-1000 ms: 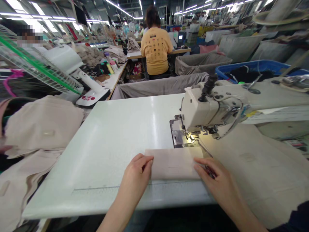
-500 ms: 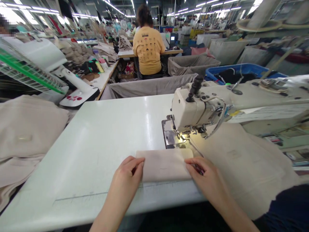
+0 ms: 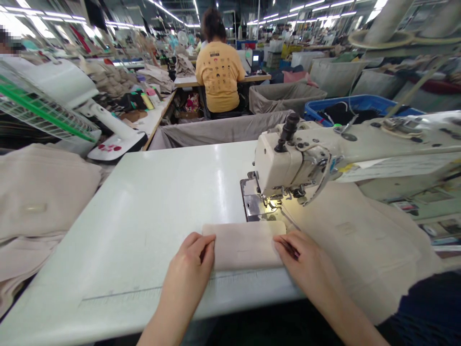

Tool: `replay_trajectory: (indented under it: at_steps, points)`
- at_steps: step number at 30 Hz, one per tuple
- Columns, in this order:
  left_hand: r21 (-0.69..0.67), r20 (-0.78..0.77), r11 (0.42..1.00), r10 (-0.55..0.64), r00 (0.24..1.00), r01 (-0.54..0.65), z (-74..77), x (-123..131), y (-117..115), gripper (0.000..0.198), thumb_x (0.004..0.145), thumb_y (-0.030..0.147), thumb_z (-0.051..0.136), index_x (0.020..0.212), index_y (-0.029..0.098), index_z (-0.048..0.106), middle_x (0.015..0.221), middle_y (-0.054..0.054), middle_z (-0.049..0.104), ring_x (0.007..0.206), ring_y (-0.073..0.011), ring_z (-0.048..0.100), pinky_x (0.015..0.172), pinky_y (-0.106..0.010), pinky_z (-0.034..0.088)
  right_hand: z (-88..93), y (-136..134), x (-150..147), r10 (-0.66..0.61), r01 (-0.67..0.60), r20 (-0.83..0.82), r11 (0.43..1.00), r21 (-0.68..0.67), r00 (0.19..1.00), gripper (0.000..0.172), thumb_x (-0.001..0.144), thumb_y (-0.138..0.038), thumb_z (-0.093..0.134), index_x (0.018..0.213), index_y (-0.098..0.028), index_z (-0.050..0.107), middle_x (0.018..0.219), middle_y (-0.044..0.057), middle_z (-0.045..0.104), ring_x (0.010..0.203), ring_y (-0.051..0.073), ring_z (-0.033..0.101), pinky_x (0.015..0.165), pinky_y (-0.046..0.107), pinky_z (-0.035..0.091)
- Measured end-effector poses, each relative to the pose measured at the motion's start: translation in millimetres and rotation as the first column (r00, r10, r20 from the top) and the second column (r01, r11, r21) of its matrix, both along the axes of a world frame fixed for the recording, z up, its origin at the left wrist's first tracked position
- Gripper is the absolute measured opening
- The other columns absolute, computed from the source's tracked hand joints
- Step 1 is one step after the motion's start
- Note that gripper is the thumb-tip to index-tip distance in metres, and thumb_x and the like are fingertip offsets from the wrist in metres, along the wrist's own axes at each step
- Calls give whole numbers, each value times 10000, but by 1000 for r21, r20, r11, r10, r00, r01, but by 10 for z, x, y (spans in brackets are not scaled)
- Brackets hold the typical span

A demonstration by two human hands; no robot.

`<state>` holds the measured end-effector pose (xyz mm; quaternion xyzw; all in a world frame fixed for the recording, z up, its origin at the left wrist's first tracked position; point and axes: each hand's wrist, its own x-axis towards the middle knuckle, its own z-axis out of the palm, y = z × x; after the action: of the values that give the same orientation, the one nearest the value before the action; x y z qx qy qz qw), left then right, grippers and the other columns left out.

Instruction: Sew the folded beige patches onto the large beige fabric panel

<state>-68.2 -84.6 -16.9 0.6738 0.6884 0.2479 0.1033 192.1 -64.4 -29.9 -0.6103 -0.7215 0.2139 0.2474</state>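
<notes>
A folded beige fabric piece lies flat on the table at its front edge, just before the sewing machine's needle area. My left hand pinches its left edge between thumb and forefinger. At the opposite edge, my right hand pinches the fabric the same way. Something dark and thin shows within the right hand's curled fingers; its kind is not clear. The sewing machine stands beyond the right hand, its lamp lighting the metal needle plate. A larger beige cloth spreads right of the right hand.
Beige fabric pieces are stacked at the left, beside a white fan. A ruler line marks the white table near its front. Beyond stand a grey cloth bin, a blue basket and a seated person.
The view has shifted very slightly. My right hand and the fabric's right edge sit a touch further left; both hands keep their pinch on the fabric.
</notes>
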Motion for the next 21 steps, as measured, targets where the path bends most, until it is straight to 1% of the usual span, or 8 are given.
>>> replay_trajectory:
  at_steps: [3, 5, 8, 11, 13, 17, 19, 21]
  points:
    - [108, -231, 994, -3, 973, 29, -1, 29, -20, 231, 932, 271, 507, 963, 218, 729, 1078, -101, 678, 953, -280, 646, 795, -406, 554, 30, 25, 57, 141, -167, 175, 975, 147, 974, 185, 887, -176, 552, 963, -244, 707, 969, 54, 678, 795, 185, 675, 669, 273, 536]
    - [185, -350, 970, -82, 933, 155, -4, 2, 19, 214, 924, 212, 513, 944, 203, 726, 1247, -122, 643, 1184, -343, 555, 947, -486, 503, 52, 64, 107, 216, -284, 279, 930, 234, 936, 211, 847, -108, 575, 974, -226, 695, 1140, 93, 670, 972, 231, 677, 744, 303, 557]
    - [87, -462, 941, -252, 851, 326, 23, -72, 190, 229, 908, 116, 497, 922, 181, 716, 1242, -126, 653, 1167, -328, 553, 961, -474, 491, 83, 134, 157, 252, -369, 380, 888, 274, 890, 127, 862, -128, 606, 944, -201, 670, 1327, 131, 609, 1100, 279, 645, 799, 353, 567]
    - [-155, -492, 920, -387, 780, 359, 121, -48, 450, 235, 876, 44, 500, 915, 150, 706, 1066, -133, 688, 977, -280, 614, 849, -395, 528, 114, 171, 149, 276, -389, 397, 890, 238, 875, 39, 891, -179, 628, 920, -198, 644, 1276, 123, 638, 1028, 255, 666, 778, 342, 562]
    - [-235, -504, 921, -389, 771, 311, 207, 78, 616, 192, 916, 104, 507, 909, 133, 698, 1014, -148, 682, 954, -283, 624, 799, -370, 530, 128, 159, 115, 283, -374, 368, 905, 205, 886, 33, 903, -206, 639, 934, -197, 632, 1119, 92, 685, 937, 226, 680, 743, 318, 554]
    - [-209, -554, 959, -276, 786, 189, 284, 471, 867, 344, 991, 390, 493, 1114, 101, 635, 1053, -181, 662, 999, -312, 627, 804, -399, 525, 102, 64, 20, 259, -318, 276, 927, 197, 926, 125, 912, -276, 659, 1004, -197, 629, 1058, 69, 681, 915, 211, 678, 702, 289, 544]
    - [-171, -551, 960, -281, 786, 223, 248, 609, 993, 402, 989, 418, 498, 1242, 114, 570, 1204, -200, 625, 1137, -328, 585, 921, -463, 494, 63, 15, -17, 245, -296, 244, 934, 201, 938, 147, 914, -289, 660, 1036, -212, 633, 1126, 73, 669, 932, 209, 679, 707, 287, 550]
    - [-159, -516, 933, -356, 779, 322, 185, 660, 1144, 370, 998, 396, 481, 1280, 166, 548, 1356, -177, 558, 1293, -322, 494, 1052, -535, 406, 26, -12, -39, 218, -264, 227, 944, 199, 949, 191, 907, -285, 667, 1085, -227, 630, 1202, 77, 651, 973, 218, 677, 731, 297, 561]
